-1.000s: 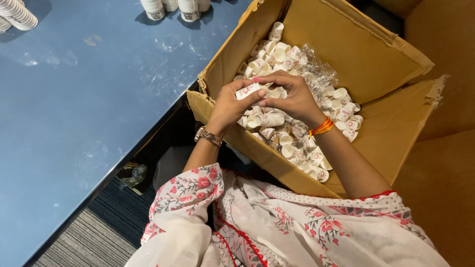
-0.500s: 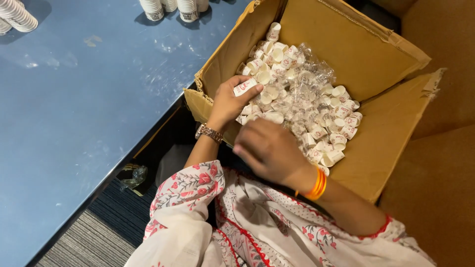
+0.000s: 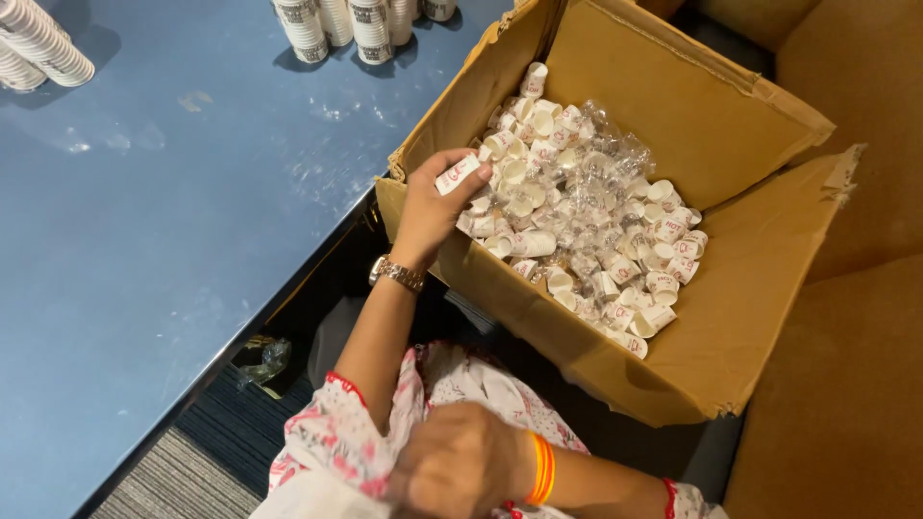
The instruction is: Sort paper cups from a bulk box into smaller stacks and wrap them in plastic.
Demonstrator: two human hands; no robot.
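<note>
An open cardboard box (image 3: 731, 144) rests beside a blue table and holds a heap of small white paper cups (image 3: 586, 221) mixed with clear plastic wrap. My left hand (image 3: 428, 207) reaches over the box's near-left edge and grips a short stack of these cups (image 3: 458, 174). A metal watch sits on that wrist. My right hand (image 3: 461, 466) is down at my lap, far from the box, fingers curled against my floral garment; an orange bangle circles the wrist. Whether the right hand holds anything is hidden.
The blue table (image 3: 144, 211) fills the left side. Tall stacks of paper cups (image 3: 336, 24) stand at its far edge, with more stacks (image 3: 38, 48) at the top-left corner. Brown upholstered seating (image 3: 856, 384) lies to the right. Grey carpet (image 3: 163, 481) shows below the table.
My right hand has left the box and dropped to my lap. My left hand stays at the box edge with the cups.
</note>
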